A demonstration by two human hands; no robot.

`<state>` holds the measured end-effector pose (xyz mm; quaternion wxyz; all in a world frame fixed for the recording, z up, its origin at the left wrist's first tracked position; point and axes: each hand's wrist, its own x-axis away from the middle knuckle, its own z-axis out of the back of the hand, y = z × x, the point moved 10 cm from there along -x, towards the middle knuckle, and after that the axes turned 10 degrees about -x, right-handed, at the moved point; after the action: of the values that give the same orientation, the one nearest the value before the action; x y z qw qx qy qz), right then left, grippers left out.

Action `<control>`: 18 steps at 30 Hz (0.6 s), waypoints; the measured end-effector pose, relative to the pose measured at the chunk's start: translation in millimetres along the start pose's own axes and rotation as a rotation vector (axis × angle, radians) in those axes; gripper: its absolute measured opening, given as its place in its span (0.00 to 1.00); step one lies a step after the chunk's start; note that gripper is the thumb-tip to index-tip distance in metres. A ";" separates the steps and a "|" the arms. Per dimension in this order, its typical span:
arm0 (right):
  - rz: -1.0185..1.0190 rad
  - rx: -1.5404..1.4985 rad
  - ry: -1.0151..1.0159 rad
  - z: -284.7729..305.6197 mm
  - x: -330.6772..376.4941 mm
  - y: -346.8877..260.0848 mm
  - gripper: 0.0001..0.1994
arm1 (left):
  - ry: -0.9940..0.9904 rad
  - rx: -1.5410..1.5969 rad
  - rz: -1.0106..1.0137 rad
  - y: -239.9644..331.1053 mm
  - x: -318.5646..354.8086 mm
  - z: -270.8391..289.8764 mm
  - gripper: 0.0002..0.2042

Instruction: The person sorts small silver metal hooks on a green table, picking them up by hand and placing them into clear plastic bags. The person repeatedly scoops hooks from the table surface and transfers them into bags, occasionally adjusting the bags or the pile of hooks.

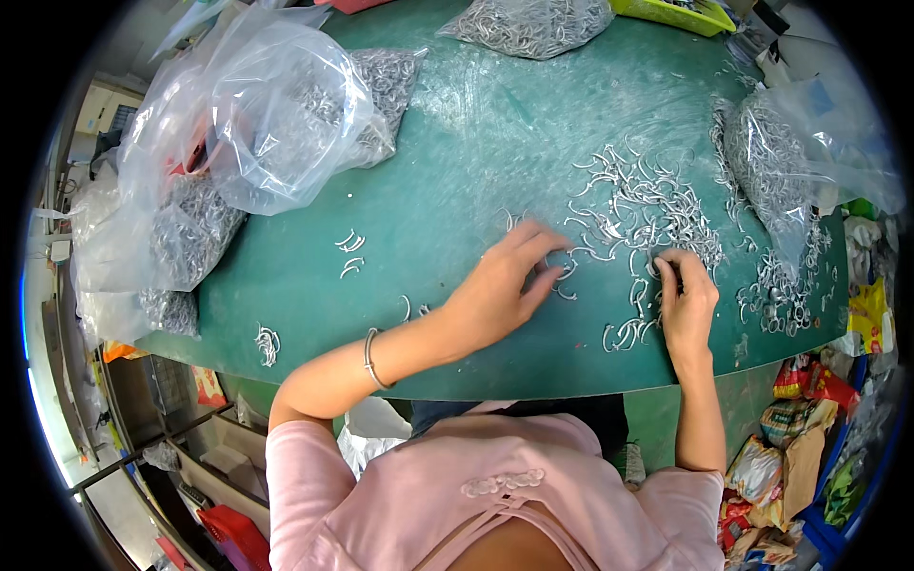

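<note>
Small curved silver metal pieces (671,214) lie in a loose heap on the green table, right of centre. At the heap's left edge, my left hand (509,285) has its thumb and fingers bent but apart, close to a few loose pieces. My right hand (690,309) is at the near side of the heap, thumb and forefinger brought together in a pinch; what lies between them is too small to make out. A smaller cluster of curved pieces (628,335) sits between my hands, nearer the table's front edge.
Clear plastic bags of metal pieces stand at the left (195,224), the back (528,27) and the right (769,157). Little groups of pieces lie at the left (351,252) and front left (268,344). A yellow-green tray (681,17) is at the back.
</note>
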<state>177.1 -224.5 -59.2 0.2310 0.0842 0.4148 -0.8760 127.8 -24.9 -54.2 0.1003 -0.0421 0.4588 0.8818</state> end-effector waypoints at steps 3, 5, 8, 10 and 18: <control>0.172 0.150 0.030 3.3 -5.1 -27.7 0.09 | -0.173 0.134 0.080 -0.2 5.0 -22.3 0.14; 0.108 0.301 -0.049 -5.3 -3.6 -19.9 0.09 | -0.137 -0.010 -0.039 7.9 5.3 -26.4 0.15; 0.055 0.286 -0.083 -4.0 -1.6 -10.1 0.08 | -0.227 -0.048 -0.009 9.3 3.6 -36.5 0.16; 0.025 0.140 -0.080 0.5 0.4 -11.2 0.07 | -0.330 0.213 0.177 -1.6 5.3 -50.2 0.16; 0.205 -0.172 -0.149 -3.5 -4.1 -57.9 0.07 | -0.308 1.114 0.642 -7.9 -0.3 -97.5 0.18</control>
<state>153.1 -188.6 -20.3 0.3560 0.0407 0.4593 -0.8128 128.1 -100.3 -116.6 -0.0961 0.2815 0.8167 0.4946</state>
